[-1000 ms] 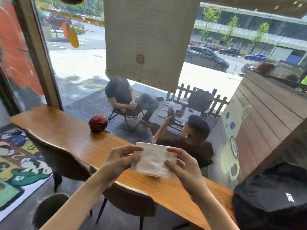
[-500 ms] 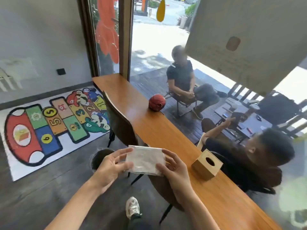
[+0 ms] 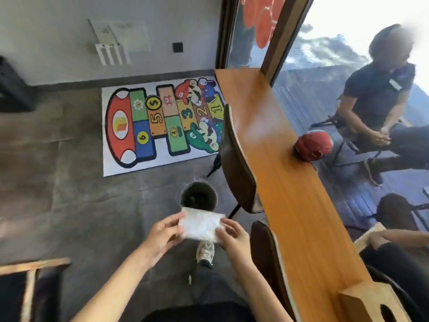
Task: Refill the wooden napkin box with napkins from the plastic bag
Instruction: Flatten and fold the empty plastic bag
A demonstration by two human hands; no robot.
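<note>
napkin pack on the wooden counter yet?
No, both the left hand and right hand hold the white plastic-wrapped napkin pack in the air, left of the long wooden counter.

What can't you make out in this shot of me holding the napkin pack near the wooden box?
- Wooden napkin box, head view: cut off by the bottom edge; its inside is not visible through the dark opening.
- Napkin pack: motion blur hides whether the wrap is opened; left hand and right hand cover its ends.
- Dark round bin on the floor: contents too dark, near rim hidden by the pack.
- Red ball on the counter: markings blurred.
</note>
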